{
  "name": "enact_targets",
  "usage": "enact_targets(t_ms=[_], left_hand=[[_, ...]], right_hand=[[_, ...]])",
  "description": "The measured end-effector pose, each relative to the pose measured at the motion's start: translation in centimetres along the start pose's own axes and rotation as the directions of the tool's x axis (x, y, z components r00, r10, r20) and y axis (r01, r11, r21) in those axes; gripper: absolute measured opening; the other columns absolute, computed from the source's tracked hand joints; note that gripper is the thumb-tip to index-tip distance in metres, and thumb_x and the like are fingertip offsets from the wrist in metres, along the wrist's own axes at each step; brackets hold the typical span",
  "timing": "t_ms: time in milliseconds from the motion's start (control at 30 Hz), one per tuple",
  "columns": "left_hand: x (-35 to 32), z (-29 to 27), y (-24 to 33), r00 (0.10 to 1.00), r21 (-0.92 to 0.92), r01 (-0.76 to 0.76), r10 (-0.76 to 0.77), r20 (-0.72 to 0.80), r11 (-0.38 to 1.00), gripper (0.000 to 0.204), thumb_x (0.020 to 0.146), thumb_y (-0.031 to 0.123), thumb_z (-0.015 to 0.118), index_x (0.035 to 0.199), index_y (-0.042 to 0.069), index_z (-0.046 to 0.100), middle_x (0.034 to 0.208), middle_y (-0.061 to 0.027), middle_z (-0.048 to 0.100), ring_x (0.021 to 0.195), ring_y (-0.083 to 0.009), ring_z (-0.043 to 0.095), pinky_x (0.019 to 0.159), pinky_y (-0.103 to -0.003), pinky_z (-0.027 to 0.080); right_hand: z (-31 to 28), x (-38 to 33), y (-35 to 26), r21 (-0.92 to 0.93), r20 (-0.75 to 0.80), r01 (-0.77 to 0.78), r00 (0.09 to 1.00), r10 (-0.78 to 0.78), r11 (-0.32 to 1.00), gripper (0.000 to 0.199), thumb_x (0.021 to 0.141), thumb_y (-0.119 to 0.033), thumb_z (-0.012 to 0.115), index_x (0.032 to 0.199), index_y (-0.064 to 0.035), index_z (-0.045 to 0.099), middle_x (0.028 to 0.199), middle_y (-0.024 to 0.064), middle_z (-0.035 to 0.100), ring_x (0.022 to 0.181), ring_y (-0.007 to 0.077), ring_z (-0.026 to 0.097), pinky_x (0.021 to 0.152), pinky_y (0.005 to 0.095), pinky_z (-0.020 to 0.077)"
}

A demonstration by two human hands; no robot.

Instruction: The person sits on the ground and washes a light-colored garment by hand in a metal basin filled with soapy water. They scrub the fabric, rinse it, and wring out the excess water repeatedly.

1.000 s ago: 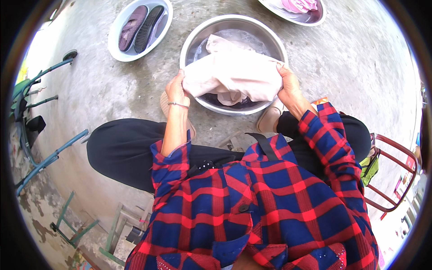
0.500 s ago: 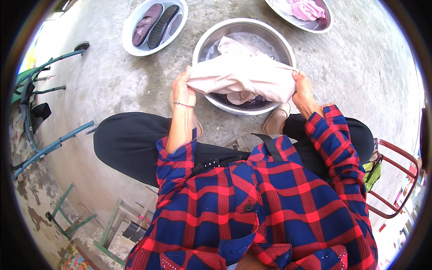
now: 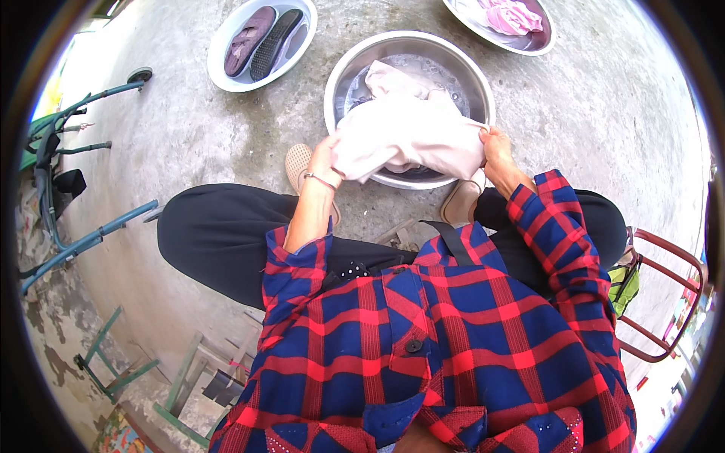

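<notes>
A pale pink wet-looking garment [image 3: 408, 140] is stretched between my two hands over a round metal basin [image 3: 483, 94]. My left hand [image 3: 326, 160] is closed on its left end, just outside the basin's near left rim. At the right rim my right hand [image 3: 496, 148] grips the other end. Part of the pale cloth reaches down into the basin, where soapy water shows around it. The garment's exact kind cannot be told, and it hides the near part of the basin's inside.
A white basin [image 3: 214, 64] at the far left holds a pair of purple slippers [image 3: 249, 39]. Another basin [image 3: 532, 51] with pink cloth [image 3: 515, 16] stands far right. A blue-green metal frame [image 3: 83, 245] is at the left, a dark red rack [image 3: 683, 264] at the right.
Both hands have come closer together, so the garment hangs slacker. My left hand has moved right and slightly nearer to me; my right hand has shifted a little left.
</notes>
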State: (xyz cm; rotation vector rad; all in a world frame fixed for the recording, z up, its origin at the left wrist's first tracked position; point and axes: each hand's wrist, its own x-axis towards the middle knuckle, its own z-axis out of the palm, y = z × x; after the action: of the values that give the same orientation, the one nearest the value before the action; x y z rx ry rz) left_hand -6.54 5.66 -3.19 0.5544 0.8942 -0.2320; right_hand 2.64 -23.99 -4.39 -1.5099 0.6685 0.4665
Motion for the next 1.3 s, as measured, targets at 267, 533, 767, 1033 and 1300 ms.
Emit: enact_targets(t_ms=[267,533,767,1033,1300], left_hand=[[0.4,-0.4,0.3,0.879,0.152,-0.438,0.457,-0.135,0.886,0.033,0.085,0.008,0.050,0.116,-0.005,0.049,0.111,-0.0139,0.057,0.102,-0.0244,0.056,0.088,-0.038,0.045],[-0.8,1.4,0.3,0.870,0.061,-0.489,0.481,0.107,0.870,0.035,0.088,0.010,0.046,0.121,-0.003,0.044,0.117,-0.0127,0.054,0.107,-0.0219,0.052,0.094,-0.034,0.040],[-1.8,3.4,0.2,0.862,-0.004,-0.448,0.434,0.262,0.894,0.039,0.093,0.022,0.042,0.125,-0.001,0.041,0.123,-0.0111,0.049,0.113,-0.0203,0.048,0.097,-0.033,0.037],[1.5,0.6,-1.8,0.955,0.165,-0.297,0.294,0.042,0.940,0.037,0.093,0.023,0.040,0.120,-0.002,0.043,0.115,-0.0119,0.054,0.107,-0.0205,0.051,0.091,-0.033,0.042],[2.0,1.1,-1.5,0.885,0.304,-0.437,0.465,-0.025,0.847,0.034,0.087,0.014,0.050,0.115,-0.004,0.049,0.111,-0.0108,0.056,0.103,-0.0208,0.053,0.090,-0.032,0.041]], right_hand=[[-0.4,0.5,1.7,-0.105,0.030,0.006,1.000,-0.003,0.994,0.017,0.085,-0.002,0.045,0.094,0.0017,0.059,0.080,0.0065,0.060,0.069,0.0149,0.055,0.062,0.0305,0.0452],[1.0,-1.6,0.2,-0.098,0.069,-0.055,0.996,0.062,0.994,0.016,0.085,-0.002,0.045,0.095,-0.0007,0.058,0.082,0.0066,0.060,0.071,0.0150,0.054,0.063,0.0296,0.0441],[2.7,-4.4,-1.8,0.044,0.162,-0.144,0.977,0.135,0.989,0.017,0.087,-0.004,0.042,0.097,0.0008,0.055,0.081,0.0073,0.060,0.074,0.0175,0.057,0.065,0.0316,0.0476],[1.0,-1.0,1.7,-0.274,0.133,-0.205,0.959,0.248,0.939,0.020,0.081,-0.004,0.048,0.096,0.0063,0.054,0.081,0.0168,0.059,0.057,0.0267,0.057,0.043,0.0382,0.0456],[-6.4,4.1,-17.4,-0.787,0.342,0.262,0.939,0.041,0.558,0.025,0.078,-0.019,0.058,0.096,-0.0013,0.061,0.082,0.0109,0.062,0.067,0.0196,0.062,0.052,0.0310,0.0529]])
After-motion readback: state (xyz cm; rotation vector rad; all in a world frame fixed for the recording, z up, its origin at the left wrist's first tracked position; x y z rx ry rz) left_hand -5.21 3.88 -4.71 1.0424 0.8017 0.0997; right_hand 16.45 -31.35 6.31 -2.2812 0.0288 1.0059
